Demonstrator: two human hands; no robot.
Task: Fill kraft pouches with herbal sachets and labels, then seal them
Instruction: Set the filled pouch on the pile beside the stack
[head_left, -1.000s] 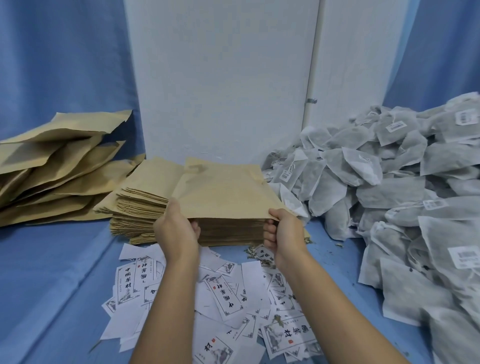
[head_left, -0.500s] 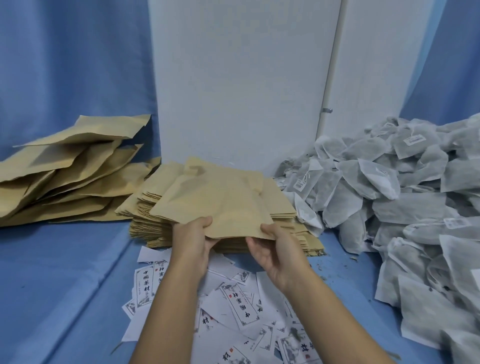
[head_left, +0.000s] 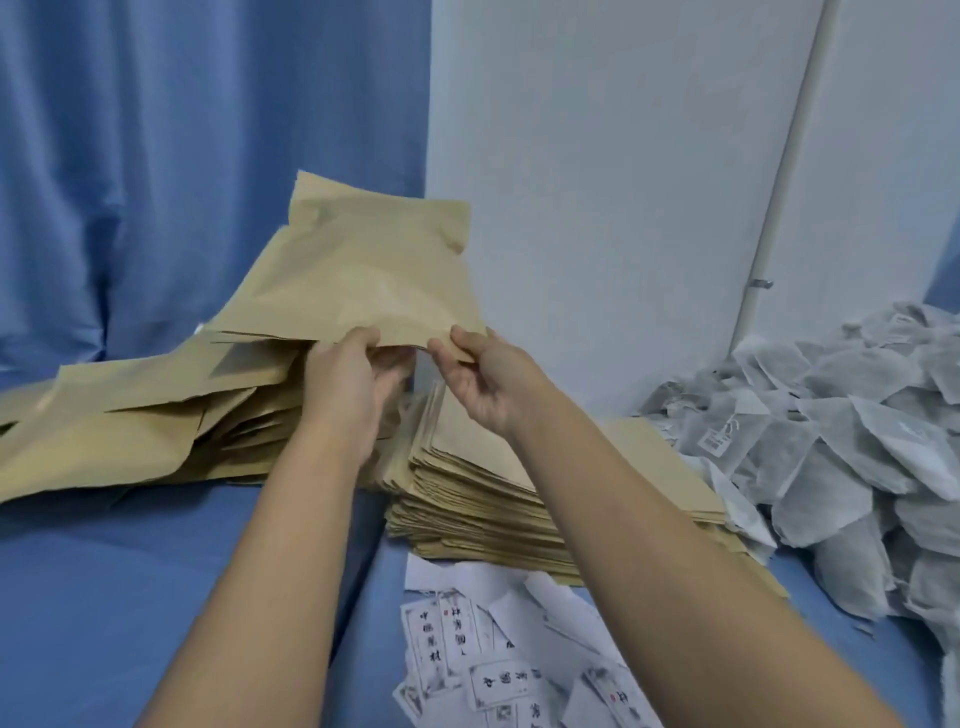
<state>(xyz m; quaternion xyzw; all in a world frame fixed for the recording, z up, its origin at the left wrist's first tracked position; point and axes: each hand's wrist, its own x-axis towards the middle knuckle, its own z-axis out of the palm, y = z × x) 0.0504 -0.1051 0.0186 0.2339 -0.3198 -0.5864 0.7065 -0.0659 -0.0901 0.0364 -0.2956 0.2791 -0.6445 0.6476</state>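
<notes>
A flat kraft pouch is held up in the air above the blue table, its near edge toward me. My left hand grips that edge from the left, thumb on top. My right hand pinches the same edge at its right corner. Below my right forearm lies the stack of empty kraft pouches. White printed labels are scattered at the bottom centre. A heap of grey herbal sachets fills the right side.
A loose pile of kraft pouches lies at the left on the blue cloth. A white panel and a blue curtain stand behind everything.
Both hands have lifted the top pouch off the stack and raised it up and to the left. My view has swung left, so the stack and sachets now sit further right.
</notes>
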